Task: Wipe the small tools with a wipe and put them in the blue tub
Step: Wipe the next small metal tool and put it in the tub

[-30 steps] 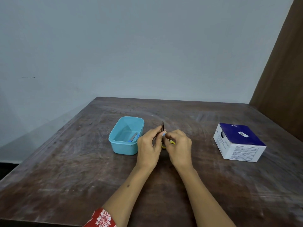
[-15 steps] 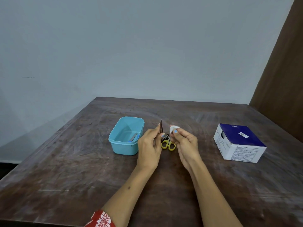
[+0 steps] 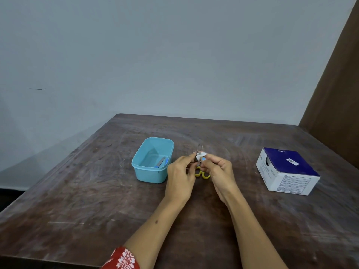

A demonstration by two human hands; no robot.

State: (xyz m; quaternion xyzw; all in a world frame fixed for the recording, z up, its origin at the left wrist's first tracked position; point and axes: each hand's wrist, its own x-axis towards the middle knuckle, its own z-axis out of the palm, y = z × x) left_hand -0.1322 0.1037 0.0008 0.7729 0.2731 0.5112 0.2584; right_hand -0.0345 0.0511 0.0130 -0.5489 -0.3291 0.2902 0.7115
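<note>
One view only, from a camera worn on the person's head; it looks forward and down across a dark wooden table toward a pale wall; the wide lens bends the table's edges; both forearms reach in from the bottom edge, and the left hand and right hand meet near the middle of the frame, fairly close to the lens; the table's far edge lies just above them.

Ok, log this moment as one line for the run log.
step: wiping tweezers | left hand: holds tweezers | right hand: pinches wipe | blue tub: one tool inside | scissors: on table
</note>
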